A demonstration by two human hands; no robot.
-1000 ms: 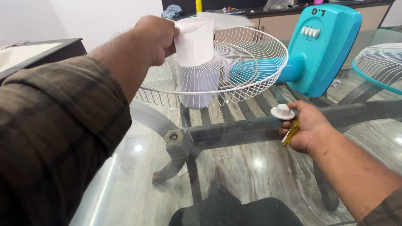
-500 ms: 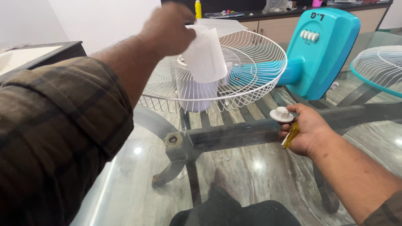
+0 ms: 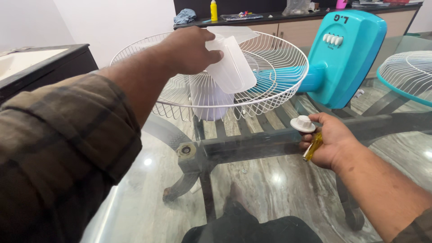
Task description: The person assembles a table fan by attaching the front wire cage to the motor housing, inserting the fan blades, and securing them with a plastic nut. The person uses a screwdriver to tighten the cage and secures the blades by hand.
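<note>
Left hand (image 3: 191, 49) gripping translucent blade (image 3: 229, 65), now tilted lower over white guard (image 3: 216, 90) than a second ago. Right hand (image 3: 330, 144) unmoved above tabletop (image 3: 135, 198), closed on white cap (image 3: 303, 123) and yellow screwdriver (image 3: 312, 146).

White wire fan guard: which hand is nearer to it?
Left. The left hand is over the white wire fan guard, holding a translucent fan blade above it. The right hand is below and apart from it, holding a white knob.
</note>
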